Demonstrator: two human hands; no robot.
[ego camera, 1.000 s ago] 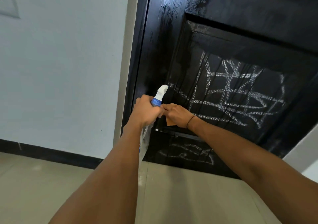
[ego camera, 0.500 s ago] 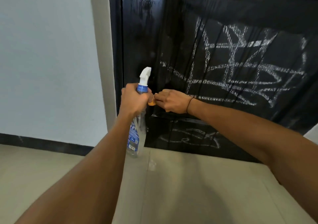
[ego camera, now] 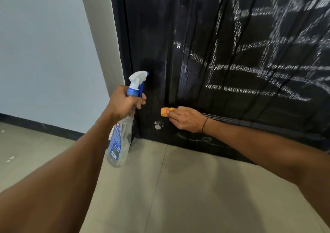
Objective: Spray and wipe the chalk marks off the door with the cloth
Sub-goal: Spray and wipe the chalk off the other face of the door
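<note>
Gripped by the neck in the left hand [ego camera: 125, 103], the spray bottle [ego camera: 121, 134] hangs below it, nearly empty, likely light and slick. Right hand [ego camera: 185, 119] fingers are curled on the soft cloth [ego camera: 166, 111], pressed against the door [ego camera: 196, 36]; chalk marks [ego camera: 259, 68] remain above.

one spray bottle [ego camera: 119, 139]; one orange cloth [ego camera: 165, 111]; one black door [ego camera: 196, 36]; two hands

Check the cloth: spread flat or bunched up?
Bunched up. The orange cloth shows as a small wad at the right hand fingertips against the door.
</note>
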